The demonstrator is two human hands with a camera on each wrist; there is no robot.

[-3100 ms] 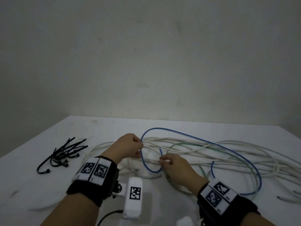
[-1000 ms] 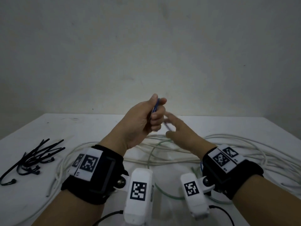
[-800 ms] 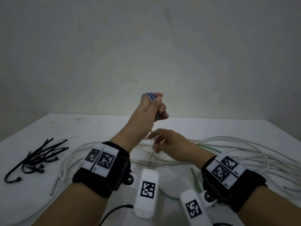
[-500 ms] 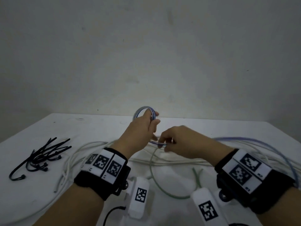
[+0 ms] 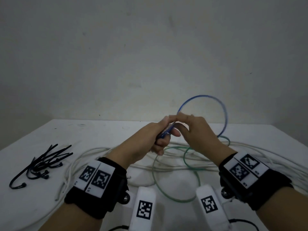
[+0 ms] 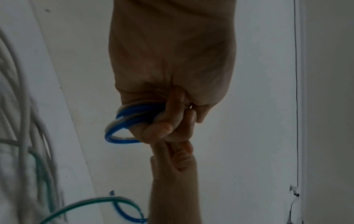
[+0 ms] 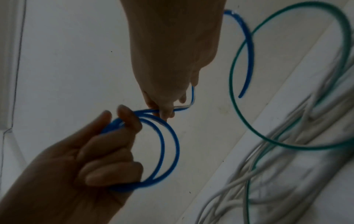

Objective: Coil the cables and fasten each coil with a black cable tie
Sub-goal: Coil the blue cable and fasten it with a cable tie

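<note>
blue cable (image 7: 168, 145): partly coiled above the table (image 5: 100, 134), free end loose
progress: no coil tied; green cable (image 5: 175, 194), white cables (image 5: 250, 147) uncoiled; cable ties (image 5: 43, 164) lie left
left hand (image 5: 150, 139): curled round the blue loops
right hand (image 5: 196, 130): pinches the blue strand beside the coil

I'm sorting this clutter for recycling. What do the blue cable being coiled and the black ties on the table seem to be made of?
Thin blue cable: probably a smooth plastic-sheathed wire; it shines faintly and holds springy round loops in the left hand. What lies inside is hidden.

Black cable ties: likely matte moulded plastic, such as nylon; thin stiff strips with small blocky heads, curved but not limp.
</note>
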